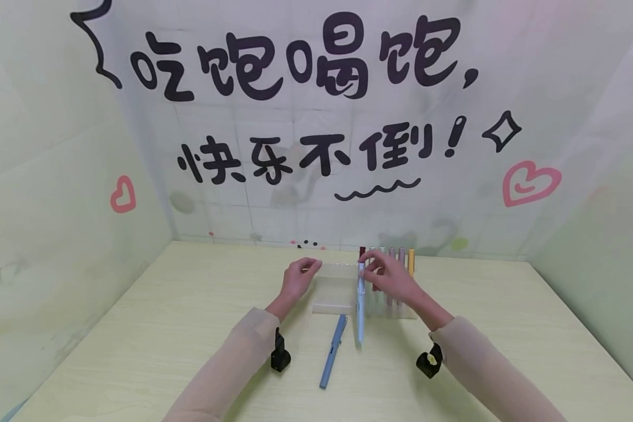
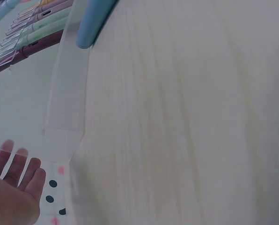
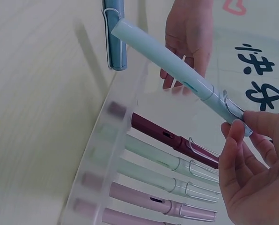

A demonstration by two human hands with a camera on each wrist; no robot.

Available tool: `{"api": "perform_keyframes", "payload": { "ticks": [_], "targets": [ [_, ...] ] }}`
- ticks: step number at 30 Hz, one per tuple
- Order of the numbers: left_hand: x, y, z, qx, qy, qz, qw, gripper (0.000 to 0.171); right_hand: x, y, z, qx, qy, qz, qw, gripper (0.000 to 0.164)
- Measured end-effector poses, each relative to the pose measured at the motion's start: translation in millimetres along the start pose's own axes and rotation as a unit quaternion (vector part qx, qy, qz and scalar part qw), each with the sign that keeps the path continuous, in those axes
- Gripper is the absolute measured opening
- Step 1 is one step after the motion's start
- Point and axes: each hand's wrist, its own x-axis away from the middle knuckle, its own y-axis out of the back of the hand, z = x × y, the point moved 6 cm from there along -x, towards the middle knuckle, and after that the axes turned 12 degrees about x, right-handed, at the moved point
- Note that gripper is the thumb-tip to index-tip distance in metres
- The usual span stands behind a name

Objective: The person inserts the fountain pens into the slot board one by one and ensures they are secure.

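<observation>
A clear plastic pen stand is upright on the table, several pens in its right part. My left hand pinches its upper left corner, with fingertips showing through the clear back panel. My right hand pinches a light blue pen near its clip end. That pen slants in front of the stand, its other end pointing down. Beside it in the stand leans a dark red pen. On the table before the stand lies a darker blue pen, clip end toward the stand.
Two pale green pens, purple pens and a yellow-orange pen fill the right side of the stand. Behind the wooden table hangs a printed cloth with black lettering. Each wrist carries a black camera.
</observation>
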Motion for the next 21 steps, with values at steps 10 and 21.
{"api": "perform_keyframes", "payload": {
  "ticks": [10,21],
  "targets": [
    [-2.3,-1.6,3.3,-0.013,0.027,-0.003,0.9995,0.031,-7,11,4,0.015,-0.008,-0.026,1.000,0.021],
    [-2.5,-1.8,3.0,-0.017,0.033,-0.008,0.9993,0.029,-15,22,7,0.020,-0.026,-0.077,0.996,0.022]
  ]
}}
